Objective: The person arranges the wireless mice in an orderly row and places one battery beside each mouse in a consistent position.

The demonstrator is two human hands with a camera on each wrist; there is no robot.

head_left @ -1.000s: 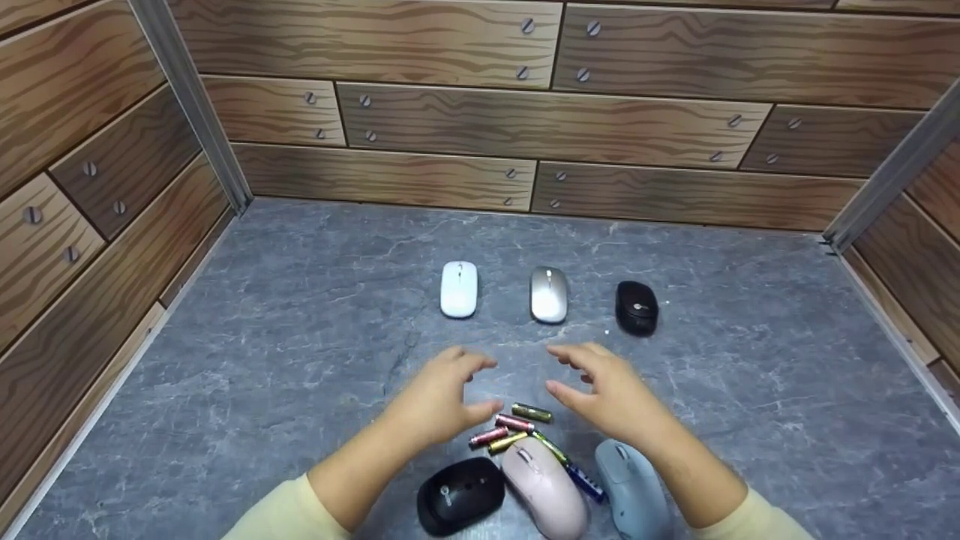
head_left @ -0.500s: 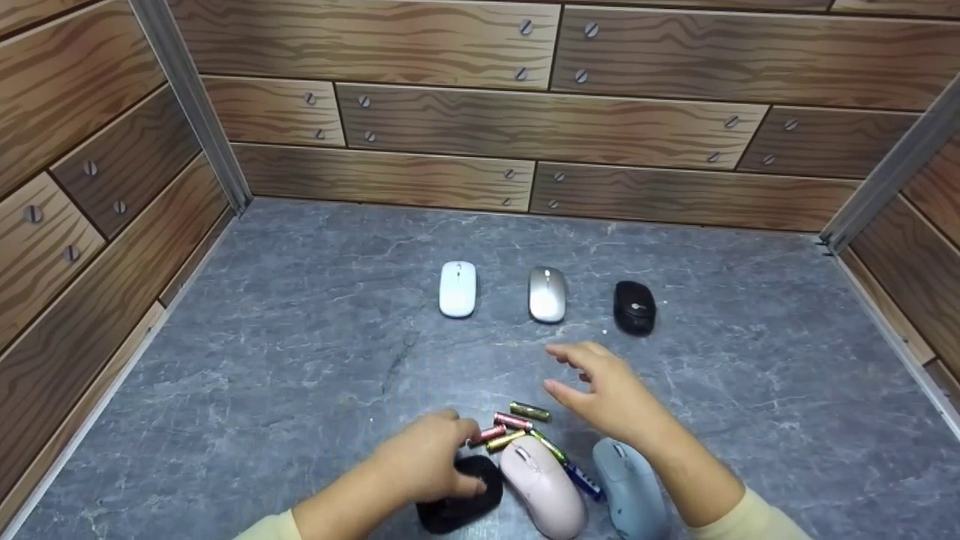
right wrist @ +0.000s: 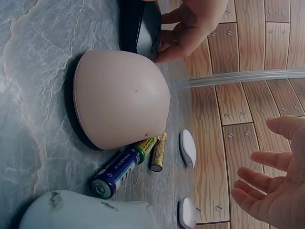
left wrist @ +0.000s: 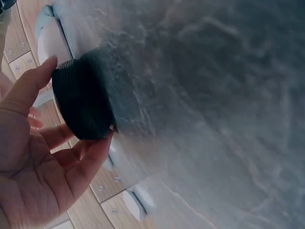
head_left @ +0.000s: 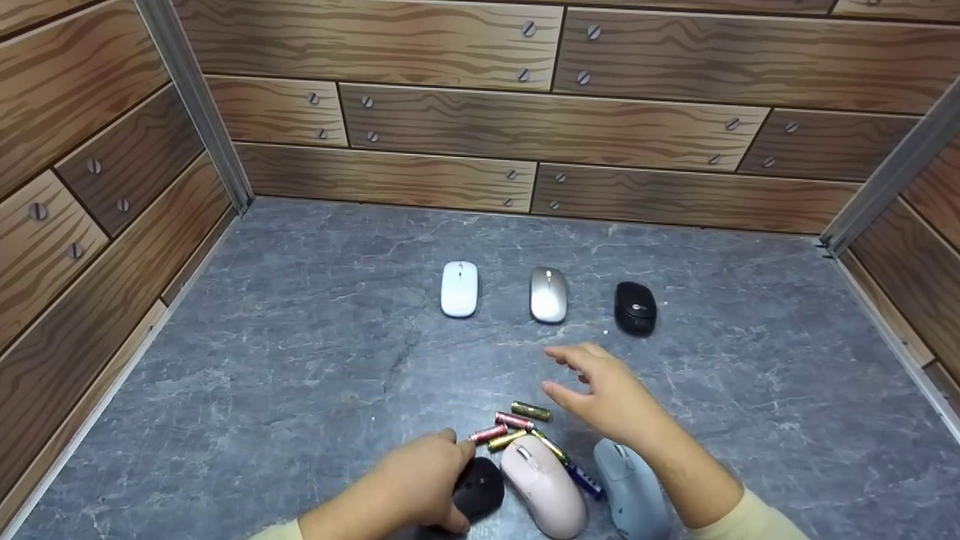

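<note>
At the near side, my left hand (head_left: pixel 420 478) grips a black computer mouse (head_left: pixel 481 487) by its sides. In the left wrist view the thumb lies along one side of the mouse (left wrist: pixel 81 102) and the fingertips along the other, close over the grey surface. My right hand (head_left: pixel 609 397) hovers with fingers spread and nothing in them, right of a small pile of batteries (head_left: pixel 514 421). Just right of the black mouse lies a pale pink mouse (head_left: pixel 544 487). A blue-grey mouse (head_left: pixel 634 491) sits below my right forearm.
Farther back stand a white mouse (head_left: pixel 459 289), a silver mouse (head_left: pixel 549 295) and a second black mouse (head_left: pixel 635 308) in a row. A blue battery (right wrist: pixel 114 174) lies between the pink and blue-grey mice. Wood-patterned walls (head_left: pixel 420 176) enclose the marbled grey surface (head_left: pixel 300 337).
My left hand has come down and back from above the batteries to the near black mouse and taken hold of it. The right hand has stayed in place.
</note>
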